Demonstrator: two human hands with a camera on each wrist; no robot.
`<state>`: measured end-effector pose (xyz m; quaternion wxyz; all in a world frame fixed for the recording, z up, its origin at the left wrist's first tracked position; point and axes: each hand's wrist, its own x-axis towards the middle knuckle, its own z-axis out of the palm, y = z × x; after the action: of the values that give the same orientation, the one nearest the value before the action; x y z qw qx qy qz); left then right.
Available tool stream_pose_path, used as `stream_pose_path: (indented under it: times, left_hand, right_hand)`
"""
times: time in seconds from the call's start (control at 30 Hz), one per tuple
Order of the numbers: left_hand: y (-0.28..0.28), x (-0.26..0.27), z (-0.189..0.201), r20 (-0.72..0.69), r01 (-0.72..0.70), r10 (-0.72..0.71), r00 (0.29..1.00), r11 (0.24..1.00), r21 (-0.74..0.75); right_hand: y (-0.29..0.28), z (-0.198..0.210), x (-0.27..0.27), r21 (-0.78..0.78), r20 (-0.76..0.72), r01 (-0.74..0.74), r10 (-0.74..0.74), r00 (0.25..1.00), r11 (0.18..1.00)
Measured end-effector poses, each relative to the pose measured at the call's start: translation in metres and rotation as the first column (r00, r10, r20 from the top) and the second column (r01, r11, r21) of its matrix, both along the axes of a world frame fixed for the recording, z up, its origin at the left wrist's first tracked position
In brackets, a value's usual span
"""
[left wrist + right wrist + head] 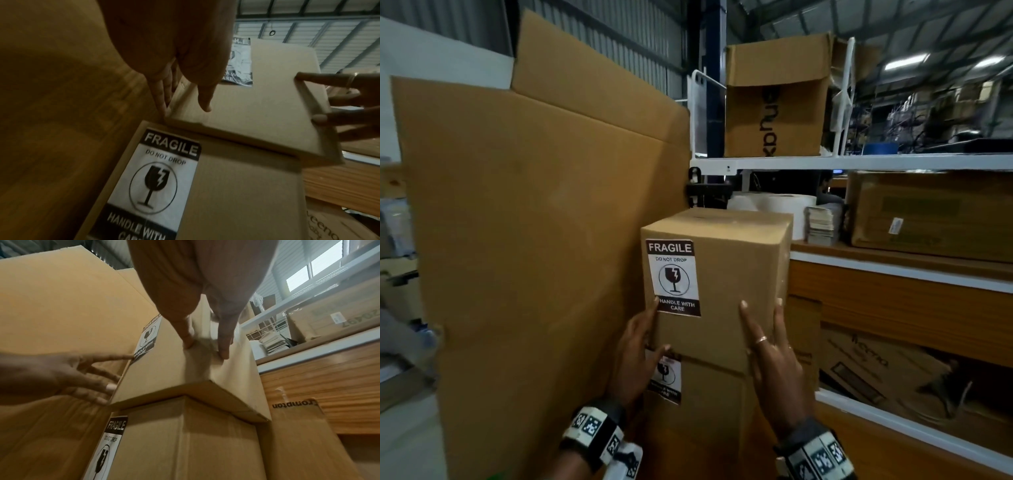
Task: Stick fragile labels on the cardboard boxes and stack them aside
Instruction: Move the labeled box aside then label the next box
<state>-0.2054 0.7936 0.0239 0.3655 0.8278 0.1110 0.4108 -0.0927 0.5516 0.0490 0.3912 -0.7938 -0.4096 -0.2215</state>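
1. A large flattened cardboard sheet point(534, 240) stands upright at the far left, just beside the stack of boxes; its lower part runs out of the head view.
2. The left hand point(631, 359) lies with straight fingers point(162, 97) against the left edge of the top box point(736, 281), in the narrow gap between box and sheet. It presses rather than grasps, with nothing clenched, and its thumb reaches over the lower box.
3. The top box sits on a lower box point(709, 411), slightly askew, its bottom corner overhanging in the right wrist view. A fragile label point(673, 277) is stuck on its front face, near the left edge.
4. The lower box carries a second label point(152, 183), partly covered by the left hand in the head view. The base of this box is out of frame.
5. The right hand point(774, 363) rests on the top box's right front corner, fingers point(225, 344) extended and spread across both faces, released and flat.
6. At the right, shelves point(893, 270) stand close to the stack, holding blurred cartons and white rolls point(787, 205).
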Motion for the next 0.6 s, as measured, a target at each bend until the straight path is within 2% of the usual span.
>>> stream_pose_path:
  times: [0.13,0.27,0.43,0.5,0.6]
  left_hand:
    - [0.01,0.007,-0.021,-0.052,-0.065,0.063,0.997,0.997,-0.03]
    - [0.009,0.008,-0.025,-0.101,-0.084,0.078,0.992,0.995,-0.05]
    - [-0.008,0.0,-0.036,-0.181,-0.108,0.104,0.978,0.994,-0.012]
    - [-0.022,-0.005,-0.038,-0.162,-0.097,0.088,0.983,0.994,-0.048]
    - [-0.053,-0.012,-0.041,-0.149,0.008,-0.019,0.989,0.997,-0.079]
  right_hand:
    - [0.012,0.006,0.007,-0.051,-0.012,-0.012,0.012,1.0,0.999]
    - [0.017,0.004,0.009,-0.089,-0.039,-0.061,0.058,0.998,0.994]
    - [-0.004,-0.013,0.005,-0.168,-0.105,-0.06,0.042,0.994,0.984]
    - [-0.02,-0.025,0.001,-0.154,-0.147,-0.09,0.068,0.987,0.984]
    - [-0.048,-0.044,-0.005,-0.058,-0.26,-0.072,0.055,0.964,0.996]
